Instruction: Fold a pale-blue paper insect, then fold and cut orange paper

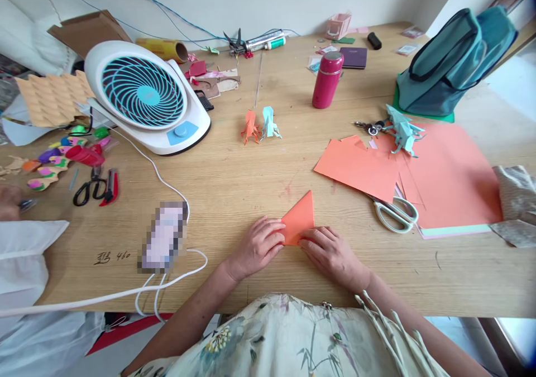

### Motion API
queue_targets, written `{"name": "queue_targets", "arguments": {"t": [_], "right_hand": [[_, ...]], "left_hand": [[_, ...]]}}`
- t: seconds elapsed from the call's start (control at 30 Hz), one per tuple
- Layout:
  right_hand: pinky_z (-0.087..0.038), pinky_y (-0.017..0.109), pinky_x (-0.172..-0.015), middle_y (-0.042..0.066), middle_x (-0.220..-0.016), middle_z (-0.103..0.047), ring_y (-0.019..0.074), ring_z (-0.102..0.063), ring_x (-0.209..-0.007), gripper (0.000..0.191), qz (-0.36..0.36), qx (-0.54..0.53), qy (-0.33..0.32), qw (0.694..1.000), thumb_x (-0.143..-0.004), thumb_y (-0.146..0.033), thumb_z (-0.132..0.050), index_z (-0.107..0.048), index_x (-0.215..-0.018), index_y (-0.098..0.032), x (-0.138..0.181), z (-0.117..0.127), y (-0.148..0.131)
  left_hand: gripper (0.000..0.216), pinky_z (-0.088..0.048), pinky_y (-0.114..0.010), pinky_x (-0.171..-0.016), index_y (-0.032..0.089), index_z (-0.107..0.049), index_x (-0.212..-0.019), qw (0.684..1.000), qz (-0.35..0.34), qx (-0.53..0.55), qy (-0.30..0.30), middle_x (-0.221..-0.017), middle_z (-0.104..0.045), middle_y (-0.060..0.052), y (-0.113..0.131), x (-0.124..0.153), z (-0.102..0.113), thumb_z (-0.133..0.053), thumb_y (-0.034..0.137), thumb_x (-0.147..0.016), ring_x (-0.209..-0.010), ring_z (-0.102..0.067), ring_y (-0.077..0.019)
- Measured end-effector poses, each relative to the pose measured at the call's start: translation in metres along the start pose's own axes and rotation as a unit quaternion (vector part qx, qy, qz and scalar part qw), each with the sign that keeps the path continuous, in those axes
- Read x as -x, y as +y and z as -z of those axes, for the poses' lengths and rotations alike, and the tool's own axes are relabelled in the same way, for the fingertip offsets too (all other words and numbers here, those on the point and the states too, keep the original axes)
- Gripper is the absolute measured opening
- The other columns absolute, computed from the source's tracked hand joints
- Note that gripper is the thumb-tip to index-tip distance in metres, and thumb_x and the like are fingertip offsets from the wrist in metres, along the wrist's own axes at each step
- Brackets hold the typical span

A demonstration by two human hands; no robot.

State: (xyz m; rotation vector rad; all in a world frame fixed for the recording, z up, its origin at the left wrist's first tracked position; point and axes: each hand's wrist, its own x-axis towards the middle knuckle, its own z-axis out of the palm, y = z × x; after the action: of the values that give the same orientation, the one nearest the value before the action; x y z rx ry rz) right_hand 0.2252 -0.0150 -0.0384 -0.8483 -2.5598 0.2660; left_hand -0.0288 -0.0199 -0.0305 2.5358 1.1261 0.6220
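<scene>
A folded orange sheet of paper (300,216), pointed at its upper corner, lies on the table near its front edge. On its left side, my left hand (260,244) is closed with fingertips on the paper's edge. My right hand (333,254) grips the lower right edge, fingers curled and pressed together. Farther back stand two small origami figures, one orange (250,127) and one light blue (269,123). To the right are cut orange paper (358,165), white-handled scissors (396,215) and a larger light-blue origami figure (402,130) on a big orange sheet (456,176).
A white fan (201,123) stands at the back left, its cable running past a blurred phone (164,236). Black scissors (90,190) and a red cutter (111,187) lie left. A pink bottle (327,81) and teal bag (439,70) stand behind. Another person's sleeve (25,254) shows at left.
</scene>
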Motion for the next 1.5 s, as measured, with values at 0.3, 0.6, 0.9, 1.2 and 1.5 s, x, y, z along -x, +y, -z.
{"name": "queue_targets", "arguments": {"t": [0.3,0.6,0.9,1.2,1.5], "right_hand": [[-0.049,0.039,-0.082,0.011,-0.113,-0.069,0.0233,-0.062,-0.096,0.022,-0.043,-0.014,0.021,0.999,-0.097,-0.009,-0.052,-0.062,-0.114,-0.018,0.019,0.009,0.005],[-0.051,0.041,-0.083,0.012,-0.117,-0.067,0.0241,-0.062,-0.099,0.027,-0.097,-0.040,0.037,0.994,-0.096,-0.008,-0.052,-0.060,-0.120,-0.019,0.037,0.017,0.010],[-0.050,0.041,-0.088,0.014,-0.131,-0.065,0.0263,-0.057,-0.116,0.035,-0.013,-0.014,-0.016,1.000,-0.099,-0.011,-0.045,-0.061,-0.129,-0.018,0.031,0.022,0.008],[-0.050,0.040,-0.086,0.014,-0.126,-0.068,0.0252,-0.060,-0.111,0.031,-0.017,-0.002,-0.015,1.000,-0.098,-0.011,-0.047,-0.064,-0.124,-0.016,0.024,0.020,0.005],[-0.048,0.040,-0.085,0.012,-0.124,-0.068,0.0247,-0.059,-0.105,0.034,-0.027,0.000,-0.004,1.000,-0.098,-0.011,-0.048,-0.061,-0.129,-0.018,0.023,0.016,0.005]], "left_hand": [[0.011,-0.042,-0.048,-0.111,0.021,-0.062,-0.093,0.999,0.015,0.033,0.003,-0.127,-0.062,-0.010,-0.001,-0.001,0.000,-0.054,0.013,-0.092,-0.122,-0.055,-0.0234],[0.011,-0.044,-0.046,-0.107,0.020,-0.060,-0.090,0.999,0.015,0.030,0.016,-0.125,-0.061,-0.010,0.002,-0.004,0.000,-0.054,0.011,-0.091,-0.118,-0.056,-0.0231],[0.011,-0.044,-0.045,-0.107,0.020,-0.059,-0.090,0.999,0.027,0.030,0.019,-0.125,-0.061,-0.010,0.005,-0.006,0.001,-0.054,0.011,-0.090,-0.118,-0.056,-0.0232],[0.016,-0.042,-0.048,-0.109,0.022,-0.058,-0.102,0.996,0.086,0.032,-0.007,-0.135,-0.055,-0.012,0.009,-0.007,0.001,-0.054,0.012,-0.089,-0.128,-0.051,-0.0269],[0.059,-0.045,-0.048,-0.104,0.024,-0.047,-0.129,0.983,0.184,-0.002,-0.008,-0.128,-0.056,-0.010,0.015,-0.024,0.005,-0.077,0.021,-0.078,-0.120,-0.053,-0.0299]]}}
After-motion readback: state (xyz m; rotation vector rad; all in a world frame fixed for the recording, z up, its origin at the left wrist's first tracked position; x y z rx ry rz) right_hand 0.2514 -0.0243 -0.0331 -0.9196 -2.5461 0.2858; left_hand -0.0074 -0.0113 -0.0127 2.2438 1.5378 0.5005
